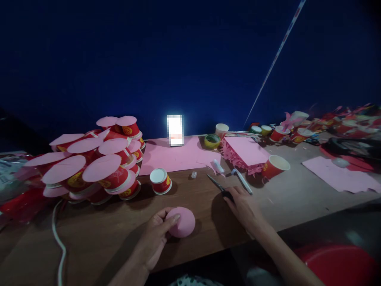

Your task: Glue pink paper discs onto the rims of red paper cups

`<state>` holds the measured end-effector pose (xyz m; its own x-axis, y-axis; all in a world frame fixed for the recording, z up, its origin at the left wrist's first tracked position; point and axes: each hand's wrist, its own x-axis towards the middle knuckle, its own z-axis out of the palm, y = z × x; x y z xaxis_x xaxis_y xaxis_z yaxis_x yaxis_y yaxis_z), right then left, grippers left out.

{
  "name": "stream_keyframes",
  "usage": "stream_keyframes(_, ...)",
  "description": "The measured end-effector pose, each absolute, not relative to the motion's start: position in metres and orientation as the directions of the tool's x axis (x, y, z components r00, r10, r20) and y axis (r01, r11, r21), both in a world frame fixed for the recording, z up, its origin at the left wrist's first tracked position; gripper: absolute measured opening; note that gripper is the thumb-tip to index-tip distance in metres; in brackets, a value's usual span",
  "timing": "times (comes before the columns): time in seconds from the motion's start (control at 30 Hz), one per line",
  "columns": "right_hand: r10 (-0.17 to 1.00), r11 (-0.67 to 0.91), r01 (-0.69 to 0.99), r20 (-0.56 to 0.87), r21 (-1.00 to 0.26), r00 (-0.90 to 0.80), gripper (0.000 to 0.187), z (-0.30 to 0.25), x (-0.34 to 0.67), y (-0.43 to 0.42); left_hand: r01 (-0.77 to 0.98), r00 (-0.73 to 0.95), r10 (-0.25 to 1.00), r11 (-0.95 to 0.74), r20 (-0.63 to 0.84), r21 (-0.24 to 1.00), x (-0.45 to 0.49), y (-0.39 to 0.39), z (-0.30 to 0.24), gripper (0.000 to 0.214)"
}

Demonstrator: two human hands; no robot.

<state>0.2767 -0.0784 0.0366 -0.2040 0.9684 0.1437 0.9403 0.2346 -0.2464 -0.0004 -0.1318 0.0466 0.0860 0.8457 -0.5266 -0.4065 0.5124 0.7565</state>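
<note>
My left hand [159, 230] pinches a round pink paper disc [185, 223], with the thumb on top, above the front of the table. On the right, my right hand [242, 202] has its fingers on the dark handles of a pair of scissors [216, 182], whose blades point away to the left; part of the handles is hidden under the fingers. Beyond my left hand, a red paper cup [160, 182] stands upside down with its white base up. A glue stick [244, 182] and a small clear cap [194, 174] lie close to the scissors.
Several red cups topped with pink discs are stacked on the left [110, 174]. Pink paper sheets [160, 155], a roll of tape [212, 141] and a tipped cup [275, 167] lie farther back. A lit phone screen [175, 129] stands against the dark wall. A white cable [61, 242] runs at left.
</note>
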Motion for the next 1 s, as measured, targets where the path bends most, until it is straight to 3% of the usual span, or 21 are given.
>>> stream_keyframes(0.13,0.978,0.207,0.962,0.067,-0.177,-0.198,0.018,0.036,0.276,-0.08,-0.404,0.059,0.848,0.502,-0.526,0.765,-0.006,-0.13,0.046,0.031)
stream_keyframes(0.3,0.983,0.164,0.955,-0.038,-0.246,-0.179,0.026,0.041,0.282,-0.082,-0.381,0.038,0.853,0.494,-0.521,0.781,-0.01,-0.127,0.048,0.032)
stream_keyframes(0.37,0.979,0.174,0.914,-0.033,-0.366,-0.199,0.028,0.043,0.285,-0.085,-0.377,0.022,0.851,0.493,-0.524,0.784,-0.011,-0.127,0.048,0.033)
stream_keyframes(0.43,0.976,0.151,0.782,-0.034,-0.605,-0.215,0.028,0.045,0.283,-0.09,-0.371,0.003,0.845,0.498,-0.535,0.784,-0.011,-0.126,0.048,0.034)
stream_keyframes(0.5,0.965,0.019,0.519,-0.121,-0.855,-0.235,0.031,0.045,0.277,-0.097,-0.369,0.011,0.847,0.498,-0.532,0.785,-0.011,-0.125,0.048,0.033)
stream_keyframes(0.57,0.917,-0.209,0.224,-0.27,-0.952,-0.293,0.037,0.046,0.266,-0.104,-0.373,0.048,0.859,0.489,-0.51,0.789,-0.011,-0.125,0.049,0.031)
stream_keyframes(0.63,0.86,-0.375,0.017,-0.355,-0.927,-0.366,0.041,0.045,0.254,-0.11,-0.38,0.094,0.872,0.477,-0.48,0.792,-0.011,-0.124,0.052,0.028)
stream_keyframes(0.7,0.823,-0.447,-0.077,-0.376,-0.891,-0.425,0.046,0.045,0.243,-0.114,-0.378,0.116,0.872,0.482,-0.476,0.79,-0.011,-0.124,0.056,0.027)
stream_keyframes(1.0,0.633,-0.539,-0.01,-0.398,-0.842,-0.664,0.042,0.057,0.222,-0.114,-0.307,0.152,0.846,0.532,-0.511,0.789,-0.017,-0.125,0.067,0.028)
